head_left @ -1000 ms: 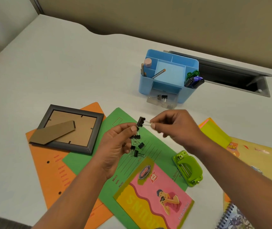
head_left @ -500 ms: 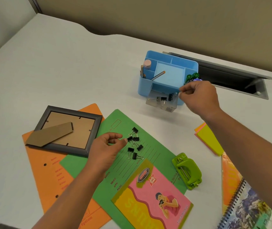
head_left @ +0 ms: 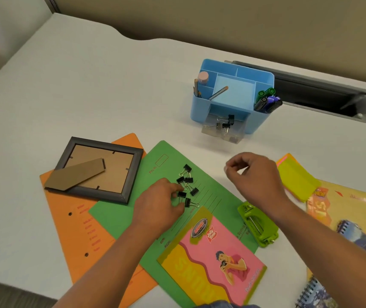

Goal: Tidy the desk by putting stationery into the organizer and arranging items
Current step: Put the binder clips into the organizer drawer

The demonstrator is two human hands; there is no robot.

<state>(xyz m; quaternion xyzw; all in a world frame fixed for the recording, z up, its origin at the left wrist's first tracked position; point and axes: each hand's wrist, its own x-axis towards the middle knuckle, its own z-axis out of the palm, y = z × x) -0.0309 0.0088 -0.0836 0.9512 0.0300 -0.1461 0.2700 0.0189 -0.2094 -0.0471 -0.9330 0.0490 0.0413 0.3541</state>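
Observation:
A blue organizer point(head_left: 263, 80) stands at the back of the desk with pens and pencils in it. Its clear drawer point(head_left: 210, 132) is pulled out and holds a few black binder clips point(head_left: 225, 123). Several more black binder clips point(head_left: 187, 183) lie on a green folder point(head_left: 153, 165). My left hand point(head_left: 158, 202) rests on the folder with its fingertips touching one clip at the pile's lower left. My right hand point(head_left: 252, 176) hovers over the desk between the folder and a yellow sticky-note pad point(head_left: 295, 176), fingers curled, nothing in it.
A dark picture frame point(head_left: 133, 174) lies face down on an orange folder point(head_left: 75, 225). A green hole punch point(head_left: 257, 225), a pink and yellow booklet point(head_left: 208, 261), a yellow magazine point(head_left: 355, 210) and a spiral notebook point(head_left: 313, 294) lie near me. A cable slot point(head_left: 324, 96) opens behind the organizer.
My right hand carried a clip to the drawer, dropped it in and came back empty toward the folder. My left hand lowered onto the clip pile.

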